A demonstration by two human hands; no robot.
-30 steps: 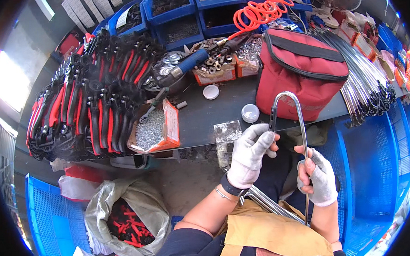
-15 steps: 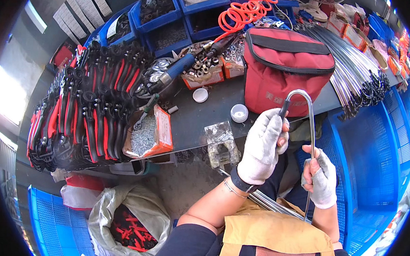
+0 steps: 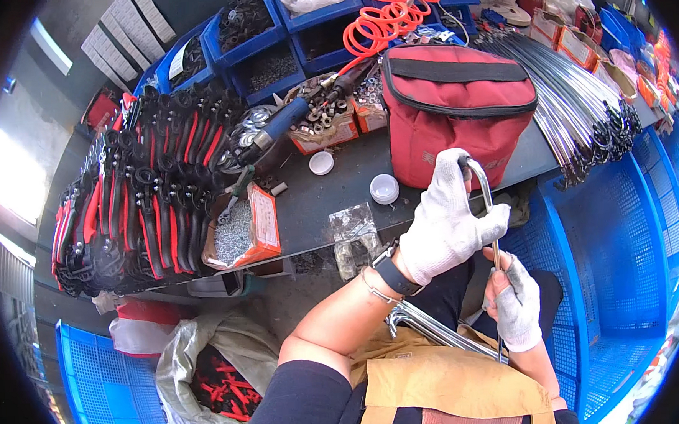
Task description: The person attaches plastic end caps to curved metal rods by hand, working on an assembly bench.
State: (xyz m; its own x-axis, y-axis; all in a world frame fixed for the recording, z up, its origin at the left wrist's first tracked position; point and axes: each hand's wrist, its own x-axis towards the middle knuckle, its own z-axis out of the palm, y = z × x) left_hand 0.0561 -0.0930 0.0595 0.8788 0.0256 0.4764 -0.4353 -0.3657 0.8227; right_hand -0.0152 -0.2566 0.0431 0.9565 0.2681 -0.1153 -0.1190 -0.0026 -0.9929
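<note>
1. The left hand (image 3: 449, 223), in a white knit work glove, is clenched around the curved top of a bent metal hacksaw frame rod (image 3: 486, 197). The glove covers most of the bend; only the right side of the curve shows.

2. The right hand (image 3: 515, 304), in a fingerless white glove, grips the lower straight run of the same rod, just below the left hand. The rod stands nearly upright between the two hands.

3. The rod is held in front of the red zip bag (image 3: 457, 102), at its lower right corner, clear of the workbench (image 3: 320, 201).

4. A bundle of similar bent metal rods (image 3: 430, 331) lies across the tan apron (image 3: 448, 383) on the person's lap, below and left of the red bag.

5. Two small white caps (image 3: 384, 188) sit on the bench just left of the red bag. A clear plastic packet (image 3: 353, 225) of small parts hangs at the bench edge below them.

6. An open orange carton of screws (image 3: 242, 231) lies further left of the bag. Beyond it, rows of red-and-black tool handles (image 3: 143, 191) cover the left end of the bench.

7. A blue-handled pneumatic tool (image 3: 285, 123) with a coiled orange air hose (image 3: 387, 17) lies to the upper left of the bag. Blue parts bins (image 3: 269, 43) stand behind it.

8. A fan of long steel rods (image 3: 571, 92) with dark ends lies right of the bag. Blue plastic crates (image 3: 609, 228) stand below them.
</note>
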